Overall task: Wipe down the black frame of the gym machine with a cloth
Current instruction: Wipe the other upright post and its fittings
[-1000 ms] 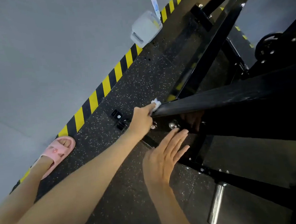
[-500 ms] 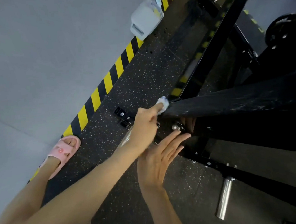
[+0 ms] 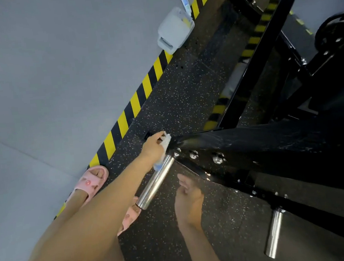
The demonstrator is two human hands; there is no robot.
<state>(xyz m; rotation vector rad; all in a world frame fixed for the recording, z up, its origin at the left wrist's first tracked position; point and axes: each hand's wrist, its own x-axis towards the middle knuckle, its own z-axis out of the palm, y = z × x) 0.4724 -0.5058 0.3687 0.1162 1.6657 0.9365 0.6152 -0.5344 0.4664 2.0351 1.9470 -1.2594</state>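
The black frame stands on the speckled floor. The left hand, arm stretched straight, pinches the white cloth against the frame's beam end. The right hand hangs lower, fingers relaxed, holding nothing.

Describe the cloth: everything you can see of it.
The cloth is white, thin and crumpled, more like a wipe than a thick rag. The left hand grips it bunched up, so most of it is hidden. A wad sticks out past the fingertips and sits against the near end of the black frame beam. A paler tail hangs below the hand, over the top of the chrome peg. Nothing else touches it.
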